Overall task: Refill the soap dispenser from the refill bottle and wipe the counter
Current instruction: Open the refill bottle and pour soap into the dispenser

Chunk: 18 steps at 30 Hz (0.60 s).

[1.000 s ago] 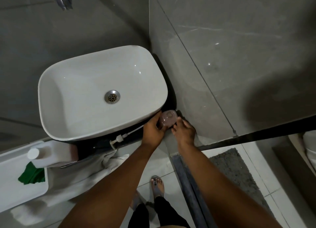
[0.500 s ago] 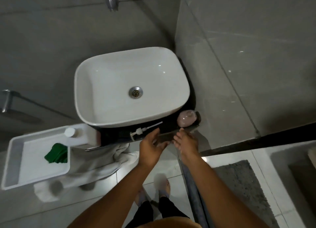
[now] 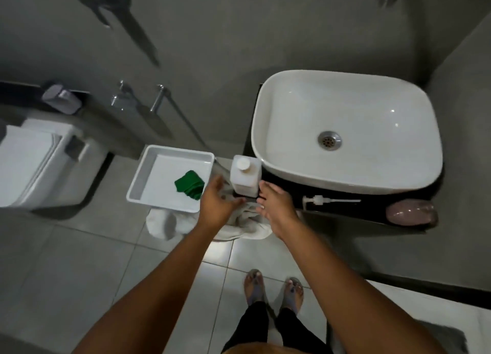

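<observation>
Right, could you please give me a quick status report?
Left hand and right hand open, empty, flanking capped white plastic refill bottle. White pump head lying loose on counter. Nothing blocking.

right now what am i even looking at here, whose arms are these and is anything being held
There is no machine here. The one picture comes from a camera worn on a person's head, looking down, so the arms and the feet in sandals at the bottom are that person's own.

Both hands are open and hold nothing. The left hand and right hand reach toward a white refill bottle, capped and upright beside the white basin.

On the dark counter in front of the basin lie a white pump head with its tube and a pinkish dispenser body on its side. To the left, a white tray holds a folded green cloth; a pale towel hangs below the hands.
</observation>
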Each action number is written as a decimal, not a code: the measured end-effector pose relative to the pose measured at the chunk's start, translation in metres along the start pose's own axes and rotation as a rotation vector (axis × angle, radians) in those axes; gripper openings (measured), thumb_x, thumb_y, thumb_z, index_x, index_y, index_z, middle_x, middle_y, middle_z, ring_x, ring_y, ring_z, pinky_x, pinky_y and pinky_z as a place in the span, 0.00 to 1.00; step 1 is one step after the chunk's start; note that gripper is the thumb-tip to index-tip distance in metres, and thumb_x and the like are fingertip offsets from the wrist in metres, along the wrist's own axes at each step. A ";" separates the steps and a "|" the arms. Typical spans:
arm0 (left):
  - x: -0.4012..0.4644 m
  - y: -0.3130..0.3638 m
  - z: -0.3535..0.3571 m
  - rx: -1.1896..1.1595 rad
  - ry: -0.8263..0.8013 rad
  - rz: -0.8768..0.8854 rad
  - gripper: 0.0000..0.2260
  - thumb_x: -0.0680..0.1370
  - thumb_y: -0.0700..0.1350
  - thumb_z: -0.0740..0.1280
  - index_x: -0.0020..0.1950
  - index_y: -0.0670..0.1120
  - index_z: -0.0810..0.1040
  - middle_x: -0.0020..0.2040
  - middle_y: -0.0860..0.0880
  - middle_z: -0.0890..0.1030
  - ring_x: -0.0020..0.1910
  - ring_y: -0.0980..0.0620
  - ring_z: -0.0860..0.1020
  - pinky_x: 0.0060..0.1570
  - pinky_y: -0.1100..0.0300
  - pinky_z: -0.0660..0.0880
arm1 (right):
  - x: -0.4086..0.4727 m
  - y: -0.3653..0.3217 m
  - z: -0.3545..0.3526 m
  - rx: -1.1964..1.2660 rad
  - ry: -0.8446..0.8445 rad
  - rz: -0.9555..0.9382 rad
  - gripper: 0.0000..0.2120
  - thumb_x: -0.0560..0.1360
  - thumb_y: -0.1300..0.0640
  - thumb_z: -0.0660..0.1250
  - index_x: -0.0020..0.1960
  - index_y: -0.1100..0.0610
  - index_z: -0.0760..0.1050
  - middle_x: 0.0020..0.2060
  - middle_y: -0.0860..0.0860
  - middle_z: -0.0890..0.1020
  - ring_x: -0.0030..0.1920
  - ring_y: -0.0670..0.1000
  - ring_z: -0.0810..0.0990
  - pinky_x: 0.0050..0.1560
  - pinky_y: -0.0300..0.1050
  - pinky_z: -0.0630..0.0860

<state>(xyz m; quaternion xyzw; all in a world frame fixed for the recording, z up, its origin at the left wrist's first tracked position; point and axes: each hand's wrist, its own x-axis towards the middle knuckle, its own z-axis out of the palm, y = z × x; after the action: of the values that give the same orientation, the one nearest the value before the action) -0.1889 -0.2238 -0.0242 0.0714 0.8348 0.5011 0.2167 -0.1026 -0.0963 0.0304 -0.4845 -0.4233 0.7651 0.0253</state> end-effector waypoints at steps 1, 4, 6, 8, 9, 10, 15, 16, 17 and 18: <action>0.010 0.002 -0.004 0.040 -0.044 0.052 0.34 0.66 0.40 0.83 0.67 0.48 0.71 0.63 0.51 0.77 0.62 0.51 0.77 0.62 0.53 0.76 | 0.001 -0.001 0.005 -0.031 0.010 -0.016 0.02 0.80 0.52 0.67 0.49 0.48 0.77 0.63 0.66 0.78 0.62 0.63 0.80 0.65 0.64 0.73; 0.033 0.011 -0.009 0.048 -0.180 0.151 0.38 0.64 0.41 0.82 0.71 0.53 0.72 0.64 0.61 0.79 0.63 0.60 0.78 0.61 0.62 0.77 | 0.007 -0.006 0.009 -0.100 0.031 -0.039 0.06 0.80 0.51 0.66 0.44 0.46 0.77 0.61 0.62 0.80 0.59 0.60 0.81 0.63 0.62 0.76; 0.040 0.019 -0.009 0.060 -0.234 0.184 0.36 0.65 0.42 0.82 0.66 0.64 0.73 0.57 0.73 0.79 0.58 0.72 0.78 0.52 0.76 0.75 | 0.008 -0.011 0.008 -0.125 0.024 -0.045 0.05 0.80 0.50 0.65 0.46 0.46 0.77 0.59 0.58 0.82 0.60 0.58 0.80 0.62 0.60 0.78; 0.041 0.024 -0.009 0.048 -0.249 0.181 0.35 0.65 0.41 0.83 0.64 0.65 0.73 0.55 0.73 0.79 0.55 0.75 0.77 0.50 0.78 0.74 | 0.010 -0.015 0.005 -0.143 -0.001 -0.053 0.05 0.81 0.49 0.64 0.54 0.47 0.77 0.54 0.53 0.83 0.58 0.57 0.81 0.59 0.57 0.79; 0.040 0.025 -0.009 0.032 -0.247 0.178 0.34 0.65 0.40 0.83 0.64 0.61 0.73 0.55 0.70 0.80 0.54 0.74 0.78 0.50 0.77 0.74 | 0.010 -0.018 0.003 -0.166 -0.017 -0.053 0.09 0.81 0.49 0.64 0.59 0.49 0.77 0.51 0.51 0.83 0.56 0.56 0.82 0.57 0.55 0.80; 0.039 0.026 -0.010 0.011 -0.246 0.178 0.34 0.65 0.39 0.83 0.64 0.58 0.73 0.56 0.67 0.80 0.54 0.73 0.78 0.50 0.75 0.75 | 0.008 -0.022 0.001 -0.204 -0.030 -0.054 0.11 0.81 0.49 0.64 0.62 0.50 0.77 0.50 0.50 0.83 0.54 0.55 0.83 0.55 0.53 0.81; 0.017 0.044 -0.018 -0.080 -0.212 0.212 0.32 0.62 0.35 0.84 0.59 0.56 0.76 0.51 0.61 0.84 0.52 0.68 0.82 0.47 0.73 0.77 | -0.018 -0.065 -0.011 -0.624 0.035 -0.405 0.05 0.78 0.48 0.68 0.43 0.44 0.80 0.47 0.48 0.86 0.50 0.48 0.84 0.51 0.48 0.83; 0.010 0.052 -0.021 -0.077 -0.211 0.233 0.32 0.62 0.36 0.85 0.58 0.57 0.77 0.50 0.61 0.85 0.52 0.66 0.83 0.47 0.72 0.78 | -0.027 -0.077 -0.013 -0.694 0.051 -0.532 0.05 0.76 0.45 0.68 0.43 0.43 0.80 0.44 0.42 0.86 0.47 0.42 0.83 0.49 0.44 0.81; 0.004 0.060 -0.023 -0.074 -0.217 0.256 0.31 0.61 0.39 0.86 0.57 0.57 0.78 0.50 0.61 0.86 0.52 0.64 0.84 0.48 0.70 0.78 | -0.036 -0.090 -0.014 -0.749 0.042 -0.637 0.07 0.74 0.41 0.68 0.45 0.43 0.81 0.40 0.39 0.84 0.44 0.38 0.82 0.46 0.39 0.79; -0.001 0.069 -0.025 -0.074 -0.225 0.279 0.30 0.60 0.42 0.87 0.57 0.57 0.79 0.51 0.60 0.86 0.52 0.61 0.84 0.49 0.68 0.80 | -0.048 -0.104 -0.015 -0.820 0.021 -0.721 0.13 0.70 0.36 0.68 0.45 0.44 0.82 0.37 0.39 0.83 0.41 0.36 0.81 0.42 0.35 0.76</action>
<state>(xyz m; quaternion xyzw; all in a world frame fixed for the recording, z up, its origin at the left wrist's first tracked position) -0.2059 -0.2108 0.0459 0.2344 0.7683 0.5454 0.2396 -0.1050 -0.0421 0.1321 -0.2864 -0.8259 0.4755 0.0990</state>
